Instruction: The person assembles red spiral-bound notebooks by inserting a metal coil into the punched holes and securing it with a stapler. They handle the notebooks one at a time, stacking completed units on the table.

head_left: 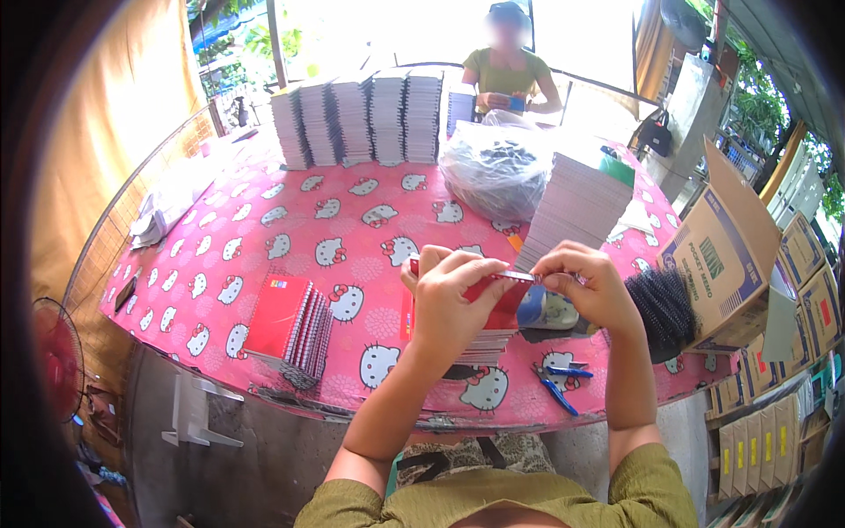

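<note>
Above the near middle of the table, my left hand (447,295) is closed around a red-covered notebook (505,301), its bound edge turned up. My right hand (588,280) is pinched at the right end of that edge; what sits between its fingertips is too small to make out. Beneath my hands lies a pile of notebooks (482,348), partly covered by them. Blue-handled cutting pliers (556,389) rest on the table close to its front edge. To the left stands a stack of red spiral notebooks (283,324).
Black binding coils (658,315) lie beside an open cardboard box (723,264) at right. A tall leaning paper stack (576,207), a plastic bag of dark coils (495,172) and several high notebook stacks (356,119) occupy the pink tablecloth (295,220). Another person (509,75) is across the table.
</note>
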Motion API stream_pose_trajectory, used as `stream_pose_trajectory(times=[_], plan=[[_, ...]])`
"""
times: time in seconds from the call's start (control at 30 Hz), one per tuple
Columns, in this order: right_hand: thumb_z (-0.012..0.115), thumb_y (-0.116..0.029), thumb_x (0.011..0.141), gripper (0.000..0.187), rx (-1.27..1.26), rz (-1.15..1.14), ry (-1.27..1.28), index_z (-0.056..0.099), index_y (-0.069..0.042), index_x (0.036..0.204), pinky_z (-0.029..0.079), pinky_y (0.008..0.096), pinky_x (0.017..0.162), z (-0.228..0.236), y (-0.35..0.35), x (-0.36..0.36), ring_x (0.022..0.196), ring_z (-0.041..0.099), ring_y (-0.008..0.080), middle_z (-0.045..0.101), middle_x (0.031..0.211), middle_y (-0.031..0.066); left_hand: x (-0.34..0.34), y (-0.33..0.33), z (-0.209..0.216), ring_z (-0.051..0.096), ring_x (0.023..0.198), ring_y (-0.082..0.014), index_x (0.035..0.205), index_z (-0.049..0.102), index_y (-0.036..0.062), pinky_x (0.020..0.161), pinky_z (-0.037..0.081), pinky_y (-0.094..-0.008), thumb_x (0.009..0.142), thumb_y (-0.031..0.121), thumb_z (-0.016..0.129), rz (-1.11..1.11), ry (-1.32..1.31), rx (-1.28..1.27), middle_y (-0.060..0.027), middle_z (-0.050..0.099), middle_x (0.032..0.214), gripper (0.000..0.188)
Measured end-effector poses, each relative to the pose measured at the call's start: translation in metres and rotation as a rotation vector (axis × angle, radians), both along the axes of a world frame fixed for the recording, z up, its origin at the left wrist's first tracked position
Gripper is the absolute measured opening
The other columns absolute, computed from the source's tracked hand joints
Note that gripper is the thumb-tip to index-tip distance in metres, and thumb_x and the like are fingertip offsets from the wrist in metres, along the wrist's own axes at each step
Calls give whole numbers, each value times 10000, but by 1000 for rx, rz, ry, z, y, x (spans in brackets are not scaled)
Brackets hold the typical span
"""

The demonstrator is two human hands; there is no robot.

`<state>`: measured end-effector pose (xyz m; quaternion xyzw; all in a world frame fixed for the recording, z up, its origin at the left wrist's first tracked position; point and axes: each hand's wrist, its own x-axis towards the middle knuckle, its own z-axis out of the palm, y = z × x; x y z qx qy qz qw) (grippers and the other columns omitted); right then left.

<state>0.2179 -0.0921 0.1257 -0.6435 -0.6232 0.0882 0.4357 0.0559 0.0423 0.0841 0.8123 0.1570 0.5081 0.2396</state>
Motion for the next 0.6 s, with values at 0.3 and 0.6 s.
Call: stream_pose_trajectory(times=[0.3,0.6], plan=[[697,-238,838,286,37,-138,-326,585,-61,1033,496,397,650,-7,6,-18,787,637,317,621,924,95,0,-4,-1,544,878,-134,896,755,176,911,308,-355,706,213,811,29,36,-6,61,684,857,201],[652,-215,866,167,109,-333,-260,615,-52,870,480,408,647,1,13,-42,748,623,321,599,837,105,-2,-6,-2,546,904,-143,890,753,195,932,278,-398,703,206,802,61,31,11,68,684,877,194]])
